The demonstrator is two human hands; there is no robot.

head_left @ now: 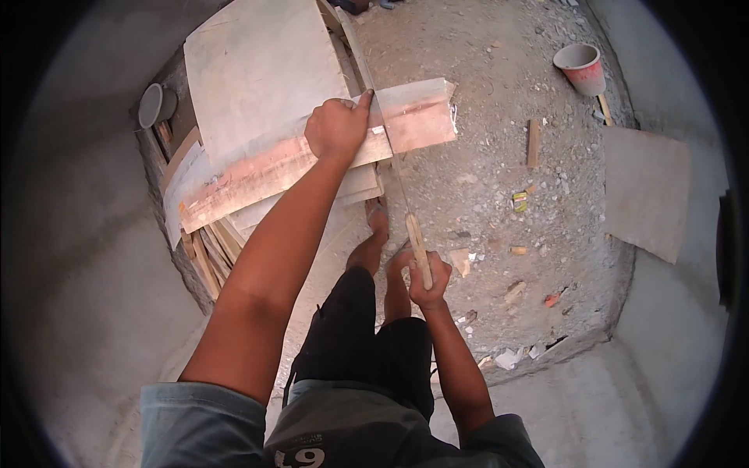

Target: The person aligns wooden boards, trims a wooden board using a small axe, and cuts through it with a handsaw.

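Note:
A long pale wooden board [257, 173] with a reddish stripe lies across a stack of sheets. My left hand [337, 129] presses down on it, fingers curled and thumb stretched along the saw line. In my right hand [430, 281] is the light wooden handle of a handsaw [416, 238]. The saw's thin blade runs up from the handle and crosses the board just right of my left thumb. Beyond the blade, the board's end piece [421, 117] overhangs the floor. How deep the cut goes I cannot tell.
A large plywood sheet [261, 74] lies under the board, above wood strips [209, 261]. A grey bucket [157, 106] stands left, a red-stained bucket [582, 69] right. Another sheet [647, 191] leans by the right wall. Rubble and a wood offcut [534, 143] litter the floor.

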